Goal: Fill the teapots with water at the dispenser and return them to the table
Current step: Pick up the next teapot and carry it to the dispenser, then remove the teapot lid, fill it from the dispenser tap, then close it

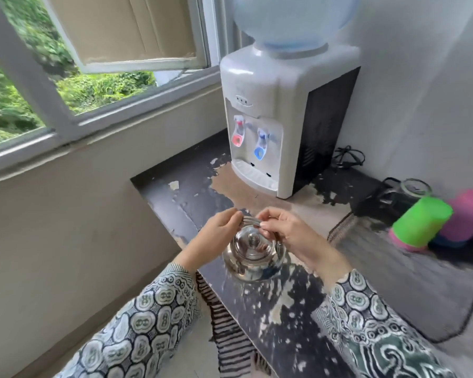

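A shiny steel teapot (253,255) with its lid on is held over the near edge of a worn dark counter (191,195). My left hand (216,238) and my right hand (292,236) both pinch its wire handle from either side, above the lid. The white water dispenser (276,118) stands further back on the counter, with a red tap (238,132) and a blue tap (261,145) over a drip tray (254,174). A large blue bottle (292,20) sits on top.
Green (421,219) and pink (467,214) plastic cups lie at the right, by a glass jar (414,188) and black cables (348,156). An open window (66,77) is on the left wall. A striped cloth (230,331) hangs at the counter's front.
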A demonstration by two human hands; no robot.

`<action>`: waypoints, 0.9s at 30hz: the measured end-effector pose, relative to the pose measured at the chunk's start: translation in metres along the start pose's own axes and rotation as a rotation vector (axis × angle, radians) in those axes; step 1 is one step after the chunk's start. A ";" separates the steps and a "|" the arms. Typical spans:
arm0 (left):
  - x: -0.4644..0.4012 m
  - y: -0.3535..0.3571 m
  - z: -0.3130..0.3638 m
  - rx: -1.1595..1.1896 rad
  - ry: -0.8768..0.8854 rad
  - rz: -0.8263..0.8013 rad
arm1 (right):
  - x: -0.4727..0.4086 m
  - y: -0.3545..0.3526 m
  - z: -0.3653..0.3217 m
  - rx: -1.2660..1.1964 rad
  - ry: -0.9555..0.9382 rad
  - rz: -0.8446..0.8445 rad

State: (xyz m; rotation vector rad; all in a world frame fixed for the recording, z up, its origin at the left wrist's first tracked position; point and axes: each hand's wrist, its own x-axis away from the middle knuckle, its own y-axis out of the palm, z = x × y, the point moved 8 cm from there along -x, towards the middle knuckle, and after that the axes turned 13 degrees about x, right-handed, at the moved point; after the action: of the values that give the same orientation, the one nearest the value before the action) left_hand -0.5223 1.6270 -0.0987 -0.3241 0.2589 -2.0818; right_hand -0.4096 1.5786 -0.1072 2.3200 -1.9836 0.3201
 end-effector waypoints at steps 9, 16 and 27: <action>-0.108 -0.042 -0.033 -0.014 -0.005 -0.053 | -0.108 -0.005 0.011 -0.039 0.062 0.252; -0.190 -0.073 -0.053 0.037 0.041 -0.281 | -0.178 -0.012 0.014 -0.142 0.147 0.472; -0.248 -0.098 -0.072 0.170 0.106 -0.456 | -0.225 -0.019 0.002 0.245 0.221 0.715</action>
State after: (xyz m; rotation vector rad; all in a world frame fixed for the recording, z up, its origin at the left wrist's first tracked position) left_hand -0.5039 1.8938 -0.1672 -0.1794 0.0715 -2.5561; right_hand -0.4231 1.7995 -0.1539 1.4857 -2.6899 0.8520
